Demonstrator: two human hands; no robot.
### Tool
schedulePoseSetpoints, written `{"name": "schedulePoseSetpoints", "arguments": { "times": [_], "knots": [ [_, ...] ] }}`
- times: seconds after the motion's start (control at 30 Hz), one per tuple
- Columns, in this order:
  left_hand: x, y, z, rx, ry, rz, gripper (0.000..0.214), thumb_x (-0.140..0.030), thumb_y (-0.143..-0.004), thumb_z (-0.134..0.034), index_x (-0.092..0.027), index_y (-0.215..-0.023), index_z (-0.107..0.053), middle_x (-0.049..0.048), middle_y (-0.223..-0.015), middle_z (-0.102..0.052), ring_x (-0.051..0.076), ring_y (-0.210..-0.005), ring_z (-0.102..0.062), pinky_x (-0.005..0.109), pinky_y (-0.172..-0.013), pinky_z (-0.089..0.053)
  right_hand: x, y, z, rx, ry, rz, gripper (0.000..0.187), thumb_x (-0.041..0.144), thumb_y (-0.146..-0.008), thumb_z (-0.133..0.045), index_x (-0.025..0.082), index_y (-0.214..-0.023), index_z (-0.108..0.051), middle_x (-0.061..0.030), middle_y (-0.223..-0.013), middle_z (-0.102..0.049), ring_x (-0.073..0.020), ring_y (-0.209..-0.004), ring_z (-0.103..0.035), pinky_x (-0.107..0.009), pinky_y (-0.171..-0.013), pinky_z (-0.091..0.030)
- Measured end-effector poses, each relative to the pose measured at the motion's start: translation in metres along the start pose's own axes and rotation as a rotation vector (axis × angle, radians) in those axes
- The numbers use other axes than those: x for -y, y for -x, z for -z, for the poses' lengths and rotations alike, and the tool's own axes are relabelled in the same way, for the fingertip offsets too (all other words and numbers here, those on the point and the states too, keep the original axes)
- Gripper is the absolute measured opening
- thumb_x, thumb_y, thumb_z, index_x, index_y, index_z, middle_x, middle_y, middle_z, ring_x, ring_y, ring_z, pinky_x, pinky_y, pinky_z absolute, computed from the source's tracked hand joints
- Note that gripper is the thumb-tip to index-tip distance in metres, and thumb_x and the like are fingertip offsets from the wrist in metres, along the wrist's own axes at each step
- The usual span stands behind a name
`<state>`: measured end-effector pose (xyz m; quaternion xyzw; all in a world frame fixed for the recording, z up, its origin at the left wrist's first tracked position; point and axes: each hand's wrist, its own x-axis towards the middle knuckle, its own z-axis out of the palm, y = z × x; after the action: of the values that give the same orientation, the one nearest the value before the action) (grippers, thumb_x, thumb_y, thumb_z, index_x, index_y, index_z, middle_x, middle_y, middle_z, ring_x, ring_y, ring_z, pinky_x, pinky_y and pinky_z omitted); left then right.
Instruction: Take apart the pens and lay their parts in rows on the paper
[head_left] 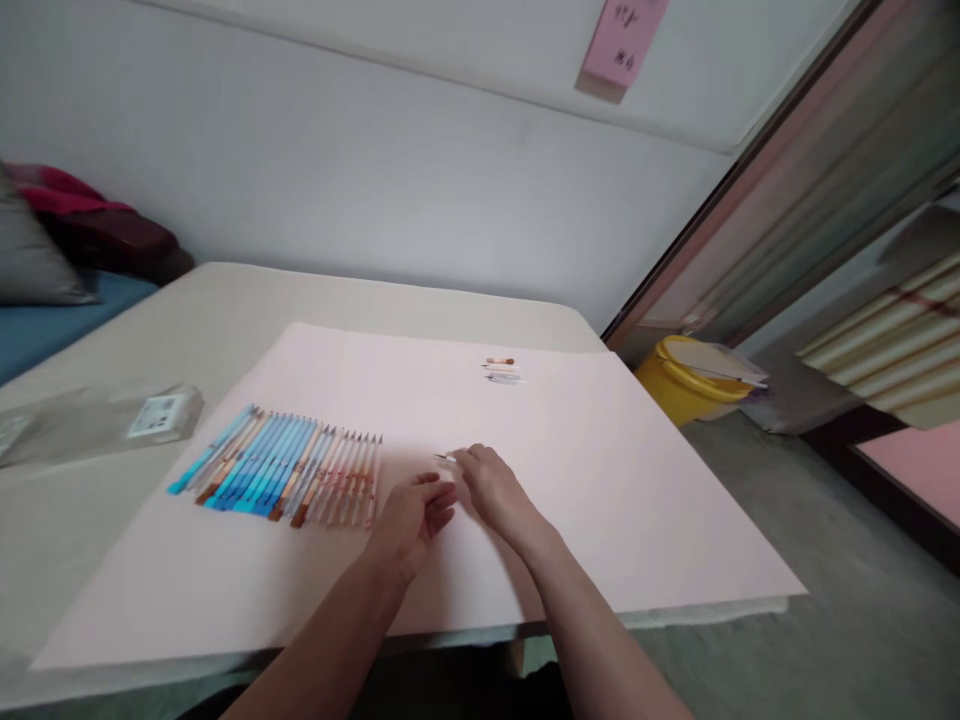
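Observation:
My right hand (487,483) is closed over a slim white pen part (448,458) with a thin dark point, which sticks out to the left past the fingertips. Most of that part is hidden under the fingers. Just left of it and a little nearer to me, my left hand (415,515) is half curled, thumb and fingers apart, with nothing visible in it. Left of both hands lies a row of pens (289,465), side by side with their points away from me. They are blue, brown, clear and pinkish.
A pink sheet (622,500) covers much of the pale table (375,290). Several small pen pieces (502,372) lie towards its far edge. On the left is a clear plastic bag (97,425) with a label. A yellow bucket (671,385) stands on the floor at right.

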<state>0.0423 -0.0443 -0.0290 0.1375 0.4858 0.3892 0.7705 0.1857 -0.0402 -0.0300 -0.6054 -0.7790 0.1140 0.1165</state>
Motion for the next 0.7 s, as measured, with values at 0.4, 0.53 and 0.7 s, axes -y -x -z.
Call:
{"name": "schedulePoseSetpoints", "arguments": {
  "times": [0.4, 0.53, 0.7],
  "knots": [
    [-0.019, 0.000, 0.002, -0.008, 0.005, 0.008, 0.024, -0.008, -0.070, -0.063, -0.012, -0.093, -0.056, 0.0126, -0.090, -0.067, 0.013, -0.071, -0.065, 0.021, -0.059, -0.050, -0.136, -0.074, 0.008, -0.139, 0.246, -0.045, 0.019, 0.016, -0.087, -0.044, 0.018, -0.094, -0.062, -0.0080, -0.089, -0.058, -0.0177, -0.080, -0.050, -0.025, -0.067, -0.033],
    [-0.018, -0.005, 0.001, -0.028, -0.015, 0.035, 0.021, -0.009, -0.072, -0.061, -0.012, -0.093, -0.056, 0.0129, -0.089, -0.067, 0.012, -0.068, -0.064, 0.021, -0.058, -0.049, -0.163, -0.100, 0.003, -0.171, 0.242, -0.007, 0.023, 0.017, -0.088, -0.043, 0.019, -0.098, -0.063, -0.0085, -0.093, -0.060, -0.0181, -0.082, -0.051, -0.026, -0.069, -0.035],
    [-0.012, -0.010, -0.004, -0.015, -0.035, 0.056, 0.019, -0.011, -0.074, -0.060, -0.012, -0.093, -0.056, 0.0120, -0.088, -0.067, 0.012, -0.068, -0.063, 0.021, -0.058, -0.048, -0.189, -0.116, -0.003, -0.178, 0.218, 0.048, 0.028, 0.016, -0.087, -0.043, 0.022, -0.104, -0.063, -0.0082, -0.099, -0.062, -0.0194, -0.088, -0.052, -0.028, -0.074, -0.038]
  ]
}}
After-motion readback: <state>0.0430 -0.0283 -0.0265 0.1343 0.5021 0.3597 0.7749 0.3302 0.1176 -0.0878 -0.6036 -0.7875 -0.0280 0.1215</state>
